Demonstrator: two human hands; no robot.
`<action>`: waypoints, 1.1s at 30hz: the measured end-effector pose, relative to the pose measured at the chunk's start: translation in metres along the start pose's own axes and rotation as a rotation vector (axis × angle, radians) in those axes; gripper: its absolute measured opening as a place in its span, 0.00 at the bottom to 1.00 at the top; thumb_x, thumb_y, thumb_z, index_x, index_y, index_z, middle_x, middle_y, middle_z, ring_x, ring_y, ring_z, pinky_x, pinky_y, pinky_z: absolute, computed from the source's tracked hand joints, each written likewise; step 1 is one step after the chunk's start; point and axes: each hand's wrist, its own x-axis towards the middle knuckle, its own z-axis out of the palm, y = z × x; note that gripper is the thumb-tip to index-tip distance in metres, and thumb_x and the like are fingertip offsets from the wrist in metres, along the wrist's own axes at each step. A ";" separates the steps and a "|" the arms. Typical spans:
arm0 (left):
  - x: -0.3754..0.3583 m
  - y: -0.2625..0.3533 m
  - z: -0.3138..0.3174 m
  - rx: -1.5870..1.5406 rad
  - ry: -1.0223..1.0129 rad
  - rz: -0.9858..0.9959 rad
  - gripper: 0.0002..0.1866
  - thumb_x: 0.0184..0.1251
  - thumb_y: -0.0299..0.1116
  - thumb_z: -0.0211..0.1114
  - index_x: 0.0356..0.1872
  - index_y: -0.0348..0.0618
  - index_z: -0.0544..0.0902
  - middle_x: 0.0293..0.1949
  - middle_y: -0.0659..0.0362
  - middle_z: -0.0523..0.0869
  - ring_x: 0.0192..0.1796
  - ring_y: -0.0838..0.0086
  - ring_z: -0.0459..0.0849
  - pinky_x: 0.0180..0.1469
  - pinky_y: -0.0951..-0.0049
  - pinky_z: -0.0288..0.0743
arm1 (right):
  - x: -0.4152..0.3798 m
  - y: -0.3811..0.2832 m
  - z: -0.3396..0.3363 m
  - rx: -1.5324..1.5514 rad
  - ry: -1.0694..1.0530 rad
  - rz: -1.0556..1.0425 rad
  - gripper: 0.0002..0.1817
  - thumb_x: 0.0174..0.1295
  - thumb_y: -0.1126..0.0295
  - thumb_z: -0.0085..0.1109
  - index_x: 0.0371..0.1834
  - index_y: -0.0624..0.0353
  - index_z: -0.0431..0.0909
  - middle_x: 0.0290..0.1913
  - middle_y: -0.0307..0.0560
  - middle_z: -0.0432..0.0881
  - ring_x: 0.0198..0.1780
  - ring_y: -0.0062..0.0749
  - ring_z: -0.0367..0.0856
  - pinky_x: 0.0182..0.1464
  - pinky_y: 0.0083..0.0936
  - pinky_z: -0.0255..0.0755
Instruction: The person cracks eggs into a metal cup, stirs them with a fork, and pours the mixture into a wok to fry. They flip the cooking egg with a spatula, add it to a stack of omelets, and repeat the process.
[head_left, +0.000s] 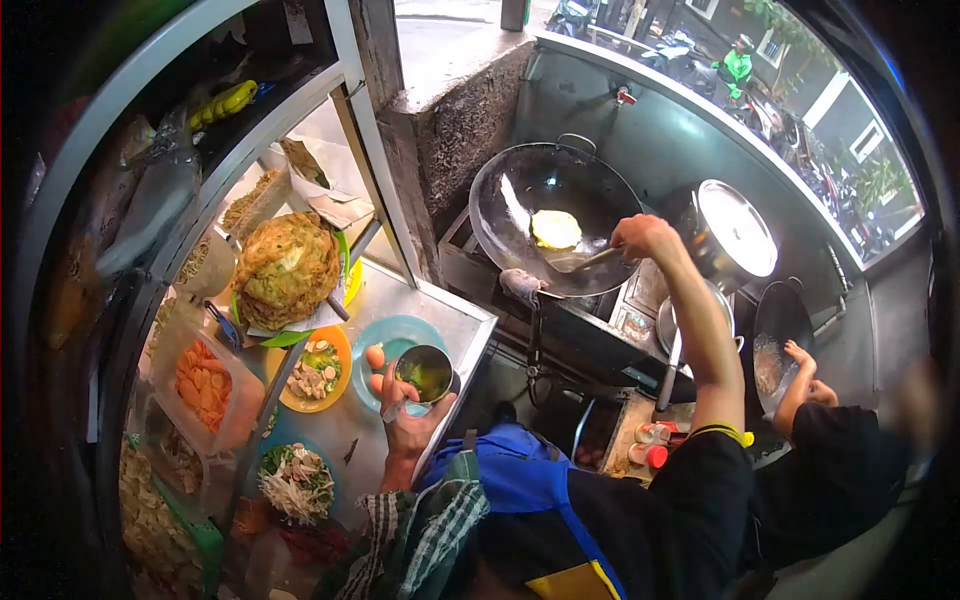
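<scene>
My left hand (408, 428) is wrapped round a small metal cup (424, 374) with a greenish-yellow mix inside, held over the edge of a blue plate (425, 332). Two eggs (375, 356) lie on that plate, close to my fingers. With my right hand (648, 238) I grip the handle of a spatula (590, 262), its blade low in a large dark wok (500, 215). A round yellow egg (556, 230) lies in the wok, just beyond the blade and apart from it.
An orange plate (345, 345) and a blue plate (330, 470) of shredded food stand left. Fried food (288, 262) is piled behind. A tall lidded pot (735, 235) stands right of the wok. Another person's hand (797, 358) is at a second wok (780, 325).
</scene>
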 end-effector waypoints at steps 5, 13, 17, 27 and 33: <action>-0.002 0.000 -0.001 -0.052 -0.010 -0.034 0.30 0.45 0.38 0.87 0.33 0.45 0.67 0.68 0.37 0.71 0.66 0.50 0.74 0.67 0.54 0.69 | 0.015 0.006 0.030 0.095 0.106 0.028 0.20 0.54 0.68 0.67 0.51 0.38 0.88 0.49 0.45 0.90 0.52 0.41 0.88 0.55 0.37 0.82; -0.002 -0.008 -0.003 -0.091 0.025 -0.006 0.30 0.45 0.35 0.86 0.32 0.45 0.67 0.72 0.36 0.68 0.67 0.52 0.74 0.68 0.54 0.68 | -0.038 0.005 0.013 0.021 0.263 0.171 0.19 0.58 0.72 0.57 0.51 0.41 0.89 0.44 0.49 0.90 0.47 0.48 0.89 0.52 0.41 0.82; 0.001 -0.005 0.002 -0.100 0.025 0.012 0.30 0.44 0.34 0.87 0.33 0.45 0.66 0.69 0.37 0.70 0.67 0.52 0.74 0.69 0.54 0.67 | -0.007 -0.018 0.095 0.168 0.527 0.144 0.13 0.67 0.69 0.52 0.45 0.45 0.87 0.38 0.61 0.86 0.44 0.57 0.87 0.43 0.50 0.83; 0.003 -0.012 -0.008 -0.055 0.000 -0.010 0.30 0.45 0.35 0.87 0.34 0.44 0.67 0.67 0.39 0.71 0.65 0.54 0.76 0.68 0.57 0.69 | -0.014 -0.021 0.110 0.281 0.489 0.146 0.20 0.67 0.71 0.50 0.58 0.40 0.84 0.46 0.61 0.85 0.47 0.59 0.87 0.48 0.51 0.81; 0.004 -0.013 -0.008 -0.005 0.036 0.034 0.30 0.47 0.33 0.86 0.34 0.45 0.66 0.68 0.39 0.70 0.65 0.54 0.76 0.67 0.57 0.70 | -0.002 -0.031 0.122 0.205 0.502 0.109 0.16 0.69 0.70 0.49 0.53 0.44 0.84 0.42 0.62 0.83 0.42 0.58 0.87 0.42 0.51 0.81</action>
